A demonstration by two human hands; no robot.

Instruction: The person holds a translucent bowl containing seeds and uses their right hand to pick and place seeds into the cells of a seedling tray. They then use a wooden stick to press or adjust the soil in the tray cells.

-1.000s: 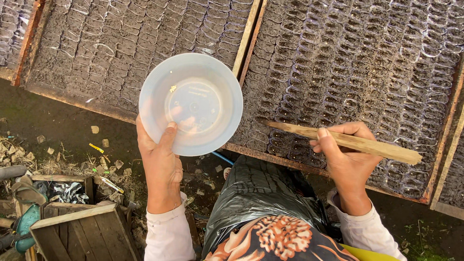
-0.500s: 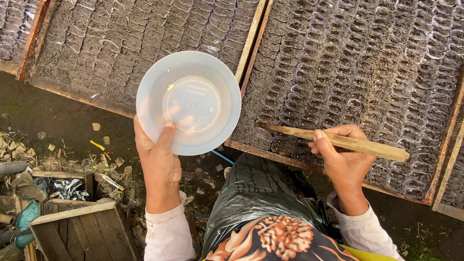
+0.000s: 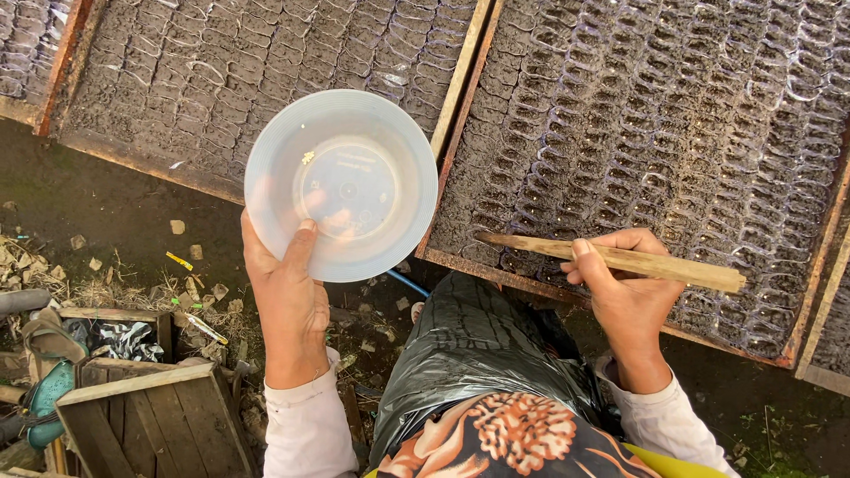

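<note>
- Our left hand (image 3: 288, 292) holds up a round white plastic lid (image 3: 341, 184), thumb over its near rim.
- Our right hand (image 3: 624, 288) is closed around a wooden stick (image 3: 611, 259), long axis pointing left over the right-hand seedling tray (image 3: 655, 124), well right of the lid.

Round plastic lid (image 3: 341, 184) slightly farther left and up; wooden stick (image 3: 620, 260) a touch lower and leftward.

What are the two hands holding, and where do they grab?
Left hand holds the plastic lid at its near rim; right hand grips the wooden stick mid-length.
</note>
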